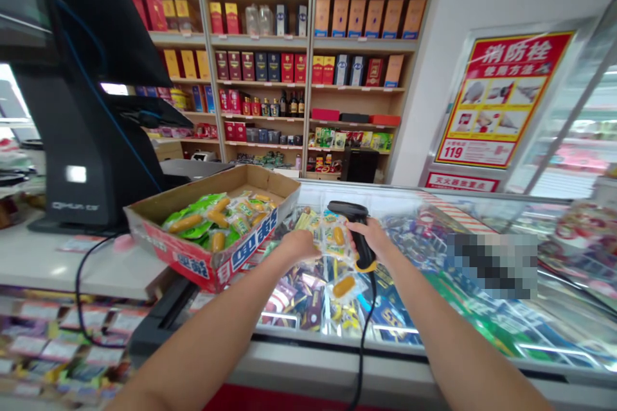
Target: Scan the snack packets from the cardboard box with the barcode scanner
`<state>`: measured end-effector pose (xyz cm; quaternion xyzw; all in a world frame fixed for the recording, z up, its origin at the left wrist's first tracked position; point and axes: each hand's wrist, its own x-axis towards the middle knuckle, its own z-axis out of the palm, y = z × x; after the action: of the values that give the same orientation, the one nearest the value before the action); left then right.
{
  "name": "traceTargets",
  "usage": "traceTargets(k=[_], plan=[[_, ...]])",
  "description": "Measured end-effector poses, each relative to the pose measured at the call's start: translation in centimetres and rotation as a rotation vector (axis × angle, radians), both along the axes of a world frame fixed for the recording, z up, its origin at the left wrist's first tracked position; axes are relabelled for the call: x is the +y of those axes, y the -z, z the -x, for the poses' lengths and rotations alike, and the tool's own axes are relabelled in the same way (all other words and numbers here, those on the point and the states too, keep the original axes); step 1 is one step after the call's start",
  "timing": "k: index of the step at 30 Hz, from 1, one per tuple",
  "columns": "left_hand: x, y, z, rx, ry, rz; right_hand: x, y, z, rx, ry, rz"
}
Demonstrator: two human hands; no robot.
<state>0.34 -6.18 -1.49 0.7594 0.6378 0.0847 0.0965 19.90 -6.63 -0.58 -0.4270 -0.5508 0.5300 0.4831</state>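
My left hand (pixel 299 245) is closed on a strip of clear snack packets (pixel 336 250) with orange sausages inside; the strip hangs down over the glass freezer lid (pixel 405 270). My right hand (pixel 370 236) grips a black barcode scanner (pixel 354 221) with a yellow base, its head held just above the packets. The scanner's black cable (pixel 362 347) drops toward me. To the left, a cardboard box (pixel 212 257) holds several more green and clear sausage packets.
A black checkout terminal (pixel 81 122) stands on the white counter (pixel 72 263) at left. Shelves of boxed goods (pixel 289 64) line the back wall. A red fire-hydrant poster (pixel 501 96) hangs at right. The chest freezer holds packaged ice creams.
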Motion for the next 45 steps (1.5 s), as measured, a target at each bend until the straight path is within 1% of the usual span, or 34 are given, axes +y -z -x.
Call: traceTargets(k=[2,4,5,7,9,10,11,13,15,18,26,31,35,38,42,45], plan=[[0.6,-0.1,0.8,-0.074,-0.05,-0.048,-0.1,0.2,0.0,-0.043,-0.029,0.017],[1.2,-0.2,1.7,-0.222,-0.085,-0.121,-0.4,0.1,0.2,-0.028,-0.044,0.018],[1.5,-0.2,1.9,-0.345,-0.106,-0.148,-0.5,0.0,0.2,-0.005,-0.049,0.014],[2.0,-0.1,2.1,-0.67,-0.133,-0.142,-0.7,-0.2,0.4,0.044,-0.066,0.006],[2.2,0.2,1.9,-1.026,-0.109,-0.097,-0.8,-0.3,0.5,0.071,-0.085,-0.001],[2.3,0.4,1.7,-1.15,-0.075,-0.074,-0.9,-0.2,0.5,0.074,-0.093,-0.001],[2.4,0.6,1.6,-1.238,-0.043,-0.06,-0.9,-0.2,0.5,0.074,-0.099,0.002],[2.3,0.8,1.3,-1.326,-0.023,-0.069,-0.9,-0.1,0.6,0.075,-0.12,0.009],[2.3,1.0,1.1,-1.332,-0.062,-0.108,-1.1,-0.1,0.7,0.077,-0.153,0.014],[2.3,1.1,0.9,-1.285,-0.132,-0.153,-1.4,-0.1,0.9,0.069,-0.191,-0.003],[1.8,0.7,0.5,-1.241,-0.192,-0.182,-1.6,-0.1,1.1,0.039,-0.191,-0.041],[1.6,0.5,0.5,-1.178,-0.175,-0.175,-1.5,0.0,1.0,-0.015,-0.204,-0.053],[1.5,0.4,0.5,-1.132,-0.164,-0.203,-1.6,-0.2,1.0,-0.03,-0.202,-0.06],[1.6,0.4,0.5,-1.156,-0.141,-0.203,-1.5,0.0,1.0,-0.006,-0.194,-0.053],[1.9,0.7,0.5,-1.231,-0.155,-0.188,-1.2,0.6,1.0,-0.017,-0.2,-0.052],[2.0,0.8,0.5,-1.273,-0.099,-0.199,-1.0,0.7,1.3,-0.038,-0.2,-0.072]])
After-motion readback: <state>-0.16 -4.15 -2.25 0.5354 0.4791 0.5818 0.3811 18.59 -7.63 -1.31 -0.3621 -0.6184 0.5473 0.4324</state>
